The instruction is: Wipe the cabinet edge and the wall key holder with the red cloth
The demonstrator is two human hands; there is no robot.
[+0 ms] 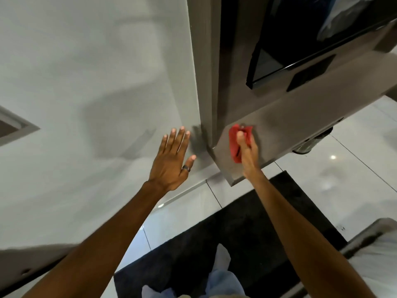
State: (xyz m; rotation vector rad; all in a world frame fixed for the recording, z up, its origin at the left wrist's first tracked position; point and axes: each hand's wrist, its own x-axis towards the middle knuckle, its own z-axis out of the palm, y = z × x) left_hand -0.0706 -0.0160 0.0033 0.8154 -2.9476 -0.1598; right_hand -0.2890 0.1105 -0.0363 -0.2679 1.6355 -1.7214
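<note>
Right hand (247, 147) closed around one crumpled red cloth (235, 143), soft and folded into a small wad, pressed flat against the smooth grey-brown matte cabinet panel (290, 123) close to its lower corner edge. Left hand (171, 160) open, all five fingers spread, palm towards the plain pale grey wall (96, 72), just beside the cabinet's vertical edge; contact with the wall unclear. One dark metal ring (186, 168) on the left thumb. Two bare forearms reaching up from the bottom of the view. Above the cloth, one glossy black rectangular appliance (285, 59) set in the cabinet recess. Below, glossy white floor tiles (354, 160) with thin dark joints, and one black, fuzzy-textured rectangular mat (247, 233). Light blue trouser fabric (219, 276) at the bottom edge. No key holder clearly recognisable.
</note>
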